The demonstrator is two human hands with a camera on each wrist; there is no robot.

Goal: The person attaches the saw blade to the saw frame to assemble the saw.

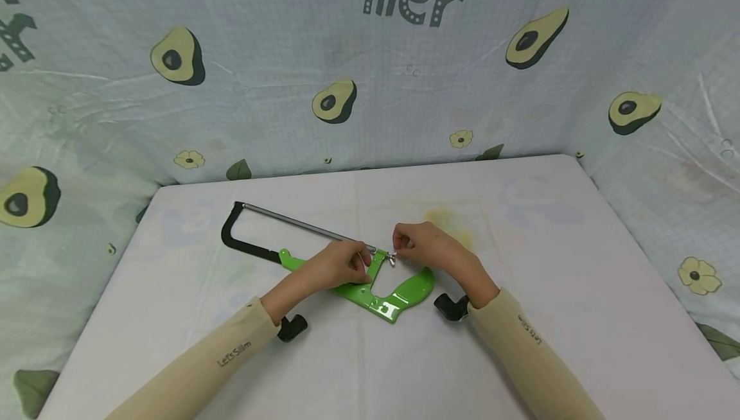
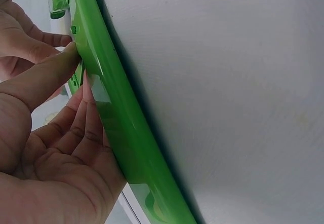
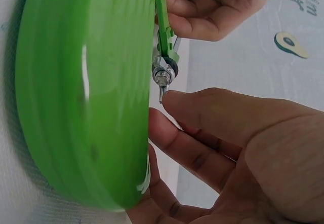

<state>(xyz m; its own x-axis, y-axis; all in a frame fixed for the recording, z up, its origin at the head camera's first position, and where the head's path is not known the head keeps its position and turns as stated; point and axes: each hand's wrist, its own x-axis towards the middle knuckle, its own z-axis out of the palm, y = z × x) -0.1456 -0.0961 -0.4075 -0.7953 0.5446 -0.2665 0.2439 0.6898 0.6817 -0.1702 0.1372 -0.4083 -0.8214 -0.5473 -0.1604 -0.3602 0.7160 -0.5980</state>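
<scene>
Makeshift recording booth, not a proper workshop: my white table (image 1: 578, 343) sits walled on three sides by draped avocado-print cloth (image 1: 260, 86), which rises straight from the table's far and side edges.

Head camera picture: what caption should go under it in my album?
Left hand grips a green hacksaw on a white table while the right hand pinches its wing nut.
</scene>
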